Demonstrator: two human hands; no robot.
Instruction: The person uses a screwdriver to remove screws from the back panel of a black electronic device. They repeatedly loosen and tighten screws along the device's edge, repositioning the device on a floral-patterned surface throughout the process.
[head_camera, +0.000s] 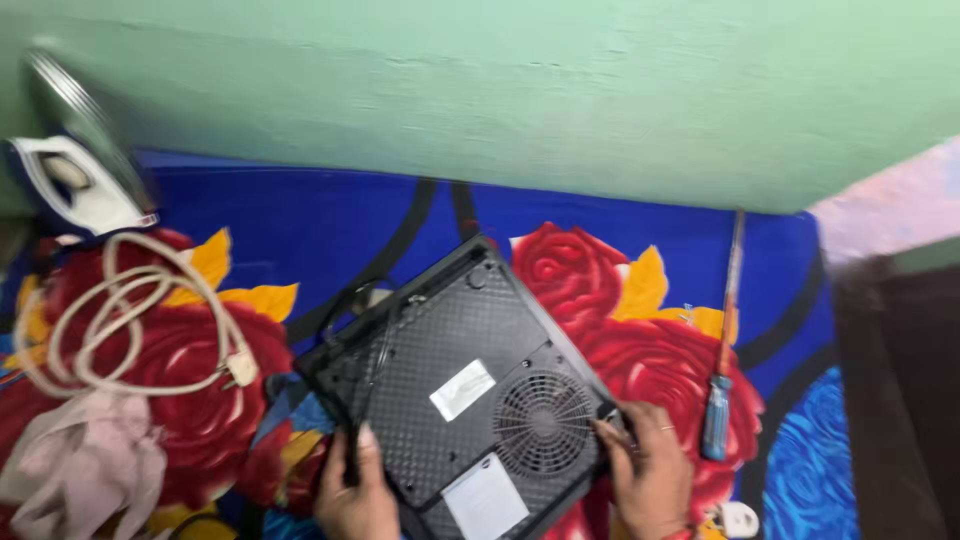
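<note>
Green wall backs a bed spread with a blue, rose-printed sheet, where a black cooktop lies underside up near the front edge. Left hand grips its near-left side and right hand clasps its right corner beside the fan grille. A screwdriver lies just right; a white cord and an iron sit toward the left edge.

Blk cooktop, blue/red rose cloth

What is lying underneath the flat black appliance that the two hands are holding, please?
The black appliance lies underside up on a blue cloth with red roses. The cloth directly beneath it, and the appliance's downward face, are covered.
</note>
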